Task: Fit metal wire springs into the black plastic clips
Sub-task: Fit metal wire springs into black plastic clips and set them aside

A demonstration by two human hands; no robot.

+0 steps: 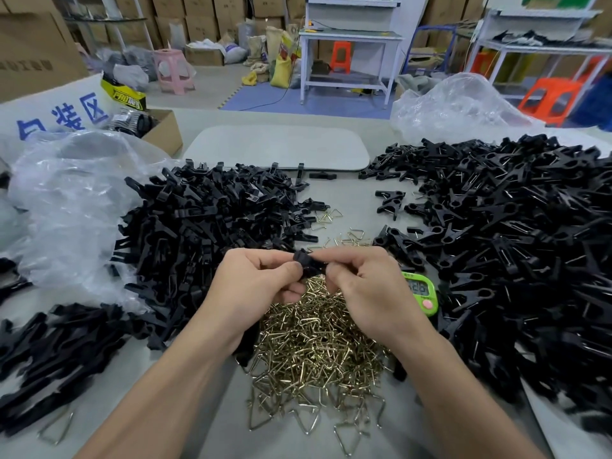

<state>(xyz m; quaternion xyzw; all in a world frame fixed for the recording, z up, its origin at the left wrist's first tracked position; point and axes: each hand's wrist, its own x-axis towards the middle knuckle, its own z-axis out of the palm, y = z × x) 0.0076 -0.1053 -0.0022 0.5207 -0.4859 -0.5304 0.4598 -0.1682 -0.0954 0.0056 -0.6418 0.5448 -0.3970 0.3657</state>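
Spring pile below — left hand and right hand both pinch black clip, fingers curled

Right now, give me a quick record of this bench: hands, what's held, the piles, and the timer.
hands: left hand and right hand both pinch one black plastic clip, above the springs
springs: loose pile of brass-coloured wire springs, centre, near the person
left pile: black clip parts, no wire visible
right pile: black clips, many with wire showing
timer: green digital timer, right of the right hand, beside the right pile
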